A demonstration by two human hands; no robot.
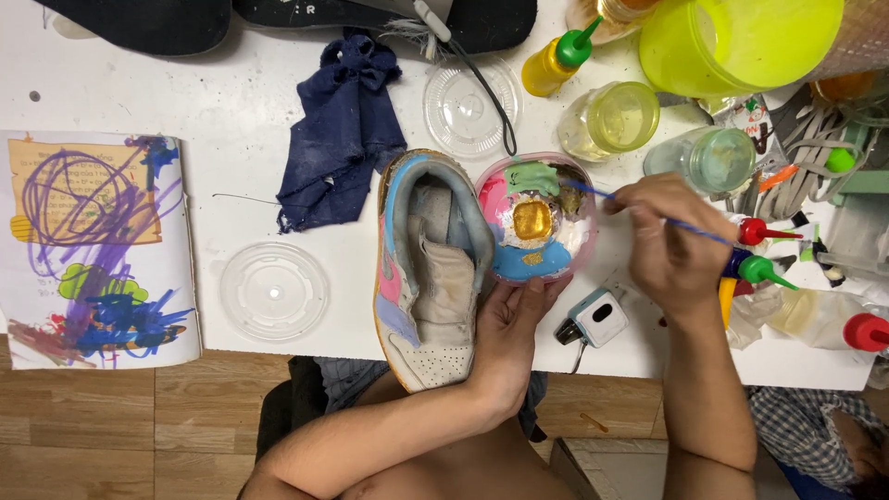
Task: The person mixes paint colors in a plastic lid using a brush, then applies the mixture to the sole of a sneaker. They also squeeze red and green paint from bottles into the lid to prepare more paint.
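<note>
A sneaker (428, 278) with pink, blue and gold painted panels lies on the white table (231, 111), toe toward me. My left hand (507, 338) grips its side and also props a clear round lid used as a paint palette (535, 219), holding green, gold, pink, blue and white paint. My right hand (669, 243) holds a thin blue paintbrush (648, 211), its tip in the green paint at the palette's top.
A dark blue rag (341, 139) lies left of the shoe. Two clear lids (274, 291) (468, 106), paint squeeze bottles (556, 57), jars (611, 118), a yellow-green tub (732, 37) and a paint-smeared booklet (93, 250) sit around. A small white device (594, 319) is near the table edge.
</note>
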